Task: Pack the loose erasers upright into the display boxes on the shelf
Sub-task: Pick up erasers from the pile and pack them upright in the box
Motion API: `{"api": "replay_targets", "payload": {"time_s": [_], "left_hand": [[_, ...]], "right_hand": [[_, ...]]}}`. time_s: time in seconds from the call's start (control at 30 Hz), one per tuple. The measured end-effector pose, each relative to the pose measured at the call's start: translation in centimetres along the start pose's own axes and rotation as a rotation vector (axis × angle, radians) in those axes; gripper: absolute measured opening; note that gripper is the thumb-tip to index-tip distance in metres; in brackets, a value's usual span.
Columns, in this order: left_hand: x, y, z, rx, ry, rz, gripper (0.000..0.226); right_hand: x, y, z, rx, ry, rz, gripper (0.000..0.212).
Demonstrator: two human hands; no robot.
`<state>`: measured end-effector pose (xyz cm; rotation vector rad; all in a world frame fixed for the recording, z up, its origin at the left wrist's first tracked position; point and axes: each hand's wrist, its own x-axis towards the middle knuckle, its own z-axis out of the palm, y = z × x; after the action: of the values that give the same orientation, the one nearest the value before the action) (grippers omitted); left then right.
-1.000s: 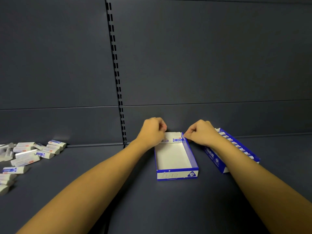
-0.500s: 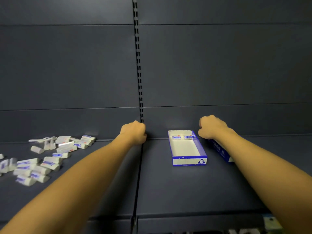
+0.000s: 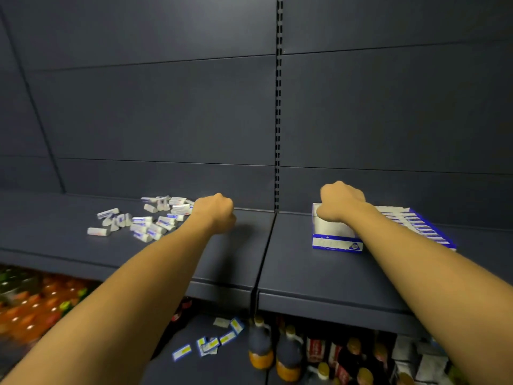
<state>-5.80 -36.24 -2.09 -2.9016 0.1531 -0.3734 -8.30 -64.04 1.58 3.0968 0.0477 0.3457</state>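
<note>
Head view, the only one. Two display boxes sit on the dark shelf (image 3: 305, 273), right of the slotted upright (image 3: 278, 107). The near box (image 3: 334, 237), blue-and-white, lies open with a mostly bare white floor; its far end is covered by the right hand, so what stands there cannot be read. The second box (image 3: 422, 226), touching or just beside it on the right, holds a packed row of erasers standing on edge; the right forearm crosses its near corner.

Right hand (image 3: 341, 202): over the far end of the near box, fingers curled under; whether the grip has hold of anything cannot be told from the back of the hand. Left hand (image 3: 215, 213): fingers curled into a fist at the right edge of the loose erasers (image 3: 147, 218); whether one is in the grip cannot be told either.

The loose erasers lie scattered flat in a heap on the left shelf section, near the back panel (image 3: 166, 107), well apart from the boxes. Their print is blurred.

Below the shelf edge: bottles with orange caps (image 3: 277, 348), price labels (image 3: 211, 344) lying on a lower shelf, and a blurred orange-red mass of goods (image 3: 33, 304) at lower left.
</note>
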Motion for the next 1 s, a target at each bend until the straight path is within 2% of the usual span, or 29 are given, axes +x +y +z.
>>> {"api": "replay_targets", "payload": {"time_s": [0.1, 0.27, 0.33, 0.47, 0.63, 0.73, 0.8, 1.0], "left_hand": [[-1.8, -2.5, -0.2, 0.003, 0.02, -0.037, 0.029], [-3.7, -7.4, -0.4, 0.001, 0.048, -0.085, 0.023], [-4.3, -9.6, -0.2, 0.001, 0.041, -0.1, 0.017], [-5.4, -14.5, 0.7, -0.008, 0.029, -0.148, 0.007], [-5.3, -21.1, 1.5, -0.035, 0.031, -0.153, 0.01], [-4.4, -24.3, 2.1, -0.038, 0.067, -0.127, 0.017], [-3.7, -25.8, 2.8, -0.056, 0.08, -0.103, 0.018], [-2.1, -27.4, 5.3, -0.115, 0.055, -0.05, 0.011]], "right_hand": [[-0.4, -2.4, -0.1, 0.018, -0.023, -0.016, 0.011], [-0.6, -7.8, -0.8, 0.019, -0.03, -0.084, 0.012], [-0.3, -10.3, -1.0, 0.029, -0.008, -0.11, 0.003], [0.5, -15.7, -1.3, 0.032, 0.003, -0.146, 0.02], [2.0, -22.6, -2.0, 0.05, 0.001, -0.148, 0.004], [2.8, -26.0, -2.0, 0.072, 0.02, -0.146, 0.006], [3.2, -27.8, -1.4, 0.075, 0.018, -0.135, 0.016], [4.8, -30.5, 1.5, 0.046, -0.011, -0.1, 0.021]]}}
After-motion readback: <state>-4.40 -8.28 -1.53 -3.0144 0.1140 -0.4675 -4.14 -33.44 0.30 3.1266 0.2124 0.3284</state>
